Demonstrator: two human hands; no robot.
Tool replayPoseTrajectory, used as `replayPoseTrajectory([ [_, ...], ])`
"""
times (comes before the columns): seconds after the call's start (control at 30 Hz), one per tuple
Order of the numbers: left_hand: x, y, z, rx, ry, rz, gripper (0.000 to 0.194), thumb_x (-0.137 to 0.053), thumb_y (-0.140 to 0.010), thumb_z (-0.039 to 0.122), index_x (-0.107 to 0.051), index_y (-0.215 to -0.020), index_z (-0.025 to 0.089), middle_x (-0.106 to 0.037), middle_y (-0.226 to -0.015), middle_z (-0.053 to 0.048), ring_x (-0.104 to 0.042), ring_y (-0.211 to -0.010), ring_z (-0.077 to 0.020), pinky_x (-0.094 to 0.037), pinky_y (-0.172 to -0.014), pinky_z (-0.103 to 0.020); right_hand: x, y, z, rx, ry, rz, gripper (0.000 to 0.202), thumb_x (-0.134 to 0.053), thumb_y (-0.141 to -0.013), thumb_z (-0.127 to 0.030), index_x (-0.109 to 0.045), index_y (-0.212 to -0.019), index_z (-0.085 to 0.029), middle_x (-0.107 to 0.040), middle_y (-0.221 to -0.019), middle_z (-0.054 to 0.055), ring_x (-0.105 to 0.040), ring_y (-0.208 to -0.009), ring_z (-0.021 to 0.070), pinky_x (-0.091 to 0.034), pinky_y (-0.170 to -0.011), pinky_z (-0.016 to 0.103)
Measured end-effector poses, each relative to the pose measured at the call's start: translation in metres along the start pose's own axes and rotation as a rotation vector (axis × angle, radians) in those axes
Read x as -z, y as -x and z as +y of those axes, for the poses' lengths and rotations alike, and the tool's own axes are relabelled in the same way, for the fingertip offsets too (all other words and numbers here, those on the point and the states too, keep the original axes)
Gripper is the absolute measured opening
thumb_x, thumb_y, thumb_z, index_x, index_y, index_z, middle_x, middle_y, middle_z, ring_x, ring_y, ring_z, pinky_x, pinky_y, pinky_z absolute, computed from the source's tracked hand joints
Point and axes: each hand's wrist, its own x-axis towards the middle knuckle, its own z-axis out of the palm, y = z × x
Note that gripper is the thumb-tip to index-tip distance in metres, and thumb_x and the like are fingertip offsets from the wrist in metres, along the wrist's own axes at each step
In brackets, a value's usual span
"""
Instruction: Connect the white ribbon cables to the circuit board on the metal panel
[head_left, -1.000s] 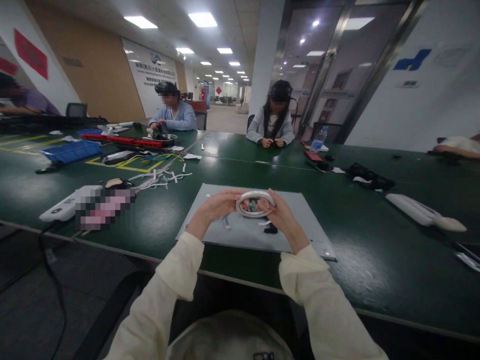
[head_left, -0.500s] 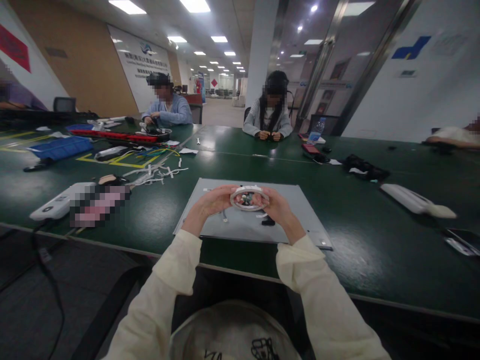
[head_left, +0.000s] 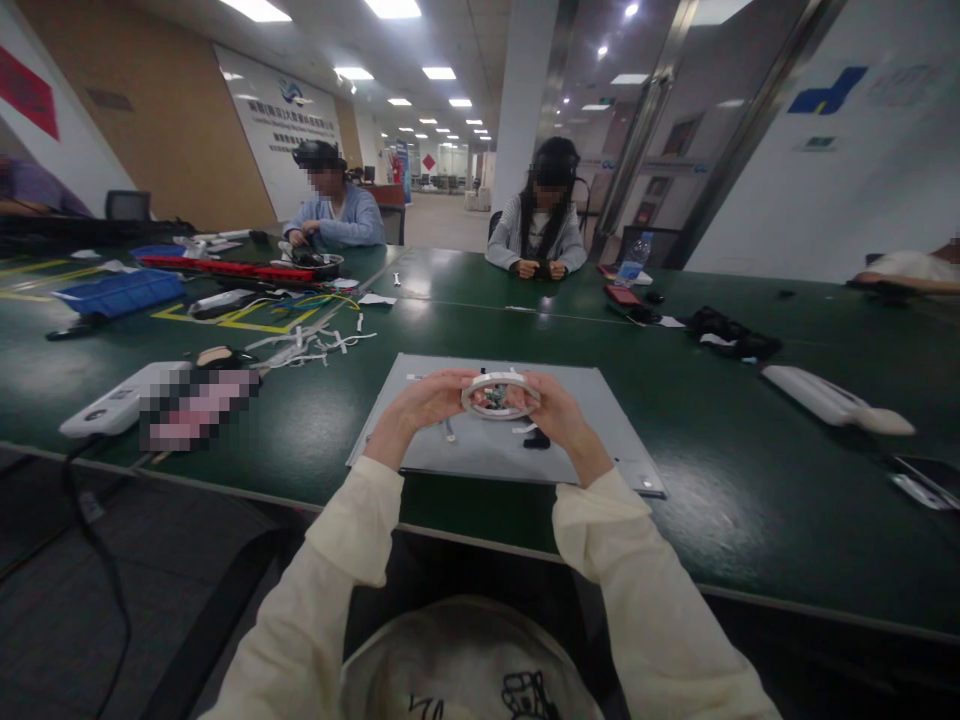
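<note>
A long green counter (head_left: 750, 480) runs through an open office hall, with a grey mat (head_left: 600, 420) at your near edge. Over the middle of that mat you hold a white ring (head_left: 500, 394) with small parts inside, your left hand (head_left: 427, 400) and right hand (head_left: 551, 410) each closed in a grip on its rim. Since a second ago the ring has barely shifted; you keep it raised, turning it only slightly. A small black piece (head_left: 537, 439) lies on the mat beneath.
</note>
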Motion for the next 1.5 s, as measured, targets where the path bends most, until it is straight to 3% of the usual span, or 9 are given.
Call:
replayPoseTrajectory([
  [0.17,-0.001,-0.001,0.001,-0.003,-0.007,-0.034,0.012,-0.064,-0.069,0.021,-0.061,-0.073,0.010,-0.054,-0.063,-0.002,-0.050,-0.064,-0.0118,-0.040,-0.072,-0.026,0.001,-0.001,0.003,0.029,-0.037,-0.021,0.041,-0.052,-0.070,-0.048,-0.034,-0.046,-0.020,-0.043,-0.051,0.001,-0.042,-0.054,0.0127,-0.036,-0.059,0.030],
  [0.3,-0.002,-0.002,-0.001,-0.018,-0.028,0.010,0.016,-0.067,-0.068,0.024,-0.060,-0.069,0.010,-0.054,-0.061,-0.001,-0.049,-0.062,-0.0109,-0.040,-0.072,-0.026,0.000,-0.001,0.004,0.036,-0.049,-0.025,0.041,-0.053,-0.070,-0.048,-0.038,-0.045,-0.020,-0.041,-0.050,0.000,-0.041,-0.053,0.0123,-0.036,-0.059,0.029],
  [0.5,-0.001,0.000,0.002,-0.027,-0.225,0.205,0.032,-0.067,-0.069,0.035,-0.062,-0.092,0.014,-0.062,-0.086,-0.005,-0.055,-0.080,-0.0142,-0.041,-0.078,-0.028,0.001,0.000,0.002,0.033,0.041,0.037,0.034,-0.055,-0.070,-0.046,-0.054,-0.053,-0.017,-0.044,-0.052,0.000,-0.036,-0.050,0.0100,-0.034,-0.055,0.026],
  [0.6,-0.005,0.004,0.009,-0.129,-0.431,0.362,0.030,-0.065,-0.071,0.036,-0.062,-0.095,0.018,-0.062,-0.097,-0.004,-0.054,-0.089,-0.0146,-0.040,-0.081,-0.027,0.002,0.000,0.003,0.048,0.106,0.048,0.031,-0.057,-0.072,-0.044,-0.060,-0.058,-0.016,-0.052,-0.059,0.001,-0.042,-0.054,0.0102,-0.035,-0.057,0.025],
  [0.83,-0.022,0.006,0.014,-0.392,-0.613,0.546,0.028,-0.057,-0.076,0.038,-0.068,-0.086,0.014,-0.067,-0.092,-0.006,-0.058,-0.089,-0.0175,-0.041,-0.083,-0.028,-0.001,-0.001,0.004,0.128,0.198,0.006,0.025,-0.056,-0.077,-0.039,-0.067,-0.073,-0.017,-0.060,-0.067,0.001,-0.054,-0.069,0.0132,-0.041,-0.070,0.027],
  [0.93,-0.026,0.003,0.009,-0.439,-0.632,0.596,0.030,-0.054,-0.079,0.040,-0.069,-0.086,0.015,-0.068,-0.095,-0.007,-0.059,-0.093,-0.0197,-0.042,-0.085,-0.030,-0.001,-0.002,0.005,0.128,0.251,0.055,0.026,-0.057,-0.077,-0.040,-0.068,-0.077,-0.017,-0.062,-0.070,0.001,-0.053,-0.067,0.0128,-0.040,-0.068,0.026],
  [1.1,-0.031,0.000,0.000,-0.535,-0.720,0.736,0.020,-0.063,-0.072,0.032,-0.068,-0.084,0.017,-0.068,-0.095,-0.006,-0.060,-0.097,-0.0201,-0.044,-0.087,-0.031,-0.001,-0.003,0.010,0.121,0.321,0.123,0.028,-0.059,-0.074,-0.041,-0.068,-0.082,-0.016,-0.062,-0.071,0.001,-0.051,-0.063,0.0116,-0.038,-0.060,0.024],
  [1.33,-0.043,-0.001,-0.001,-0.718,-0.647,0.782,0.018,-0.063,-0.073,0.031,-0.069,-0.081,0.016,-0.070,-0.089,-0.006,-0.063,-0.085,-0.0180,-0.048,-0.082,-0.030,-0.003,-0.004,0.009,0.126,0.495,0.329,0.032,-0.060,-0.072,-0.045,-0.069,-0.074,-0.014,-0.054,-0.056,-0.001,-0.043,-0.053,0.0096,-0.033,-0.053,0.022],
  [1.5,-0.039,-0.005,-0.002,-0.736,-0.494,0.785,0.018,-0.065,-0.070,0.031,-0.069,-0.077,0.014,-0.070,-0.085,-0.007,-0.064,-0.080,-0.0163,-0.050,-0.075,-0.027,0.000,-0.003,0.008,0.096,0.386,0.280,0.031,-0.058,-0.074,-0.045,-0.067,-0.070,-0.015,-0.051,-0.056,-0.002,-0.043,-0.055,0.0093,-0.032,-0.055,0.022],
])
